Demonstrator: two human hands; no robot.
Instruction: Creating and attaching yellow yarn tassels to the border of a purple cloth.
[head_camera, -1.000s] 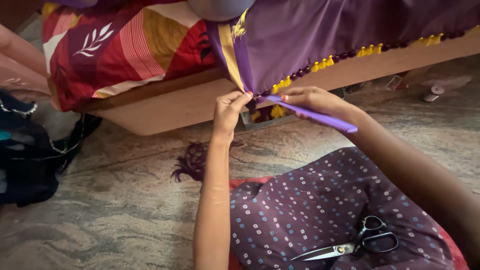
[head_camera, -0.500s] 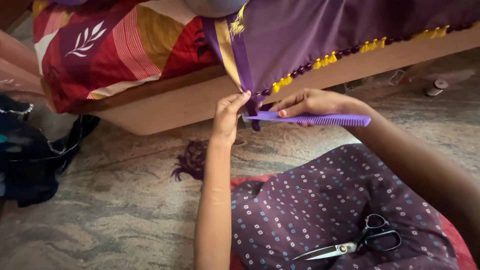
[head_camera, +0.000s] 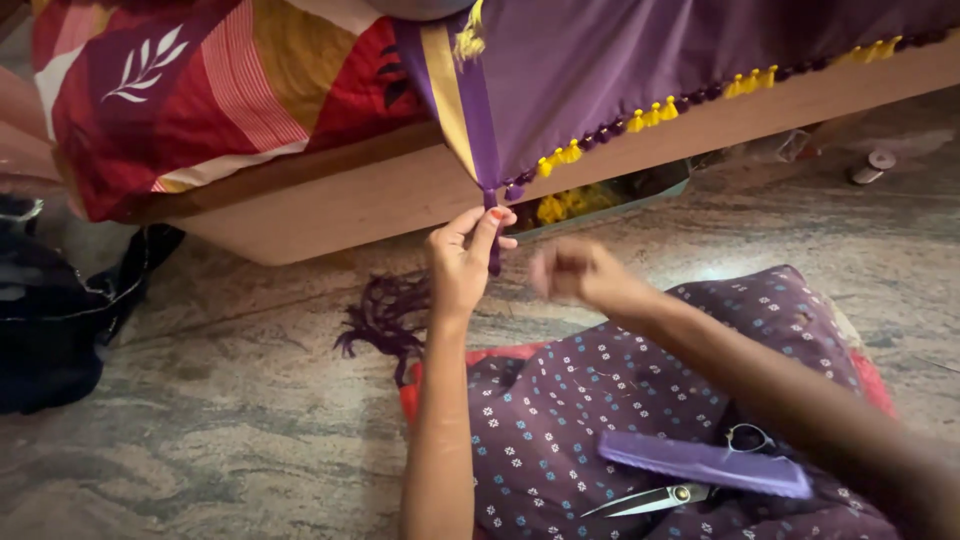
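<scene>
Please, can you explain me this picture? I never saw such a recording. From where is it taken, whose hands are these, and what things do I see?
The camera sits on a person's head and looks down at their own two bare hands. The left hand pinches a purple tassel hanging from the purple cloth draped over a wooden bed frame. The right hand is blurred and seems empty. On the dotted fabric over the lap lie a purple comb and scissors. Loose dark threads lie on the stone floor.
</scene>
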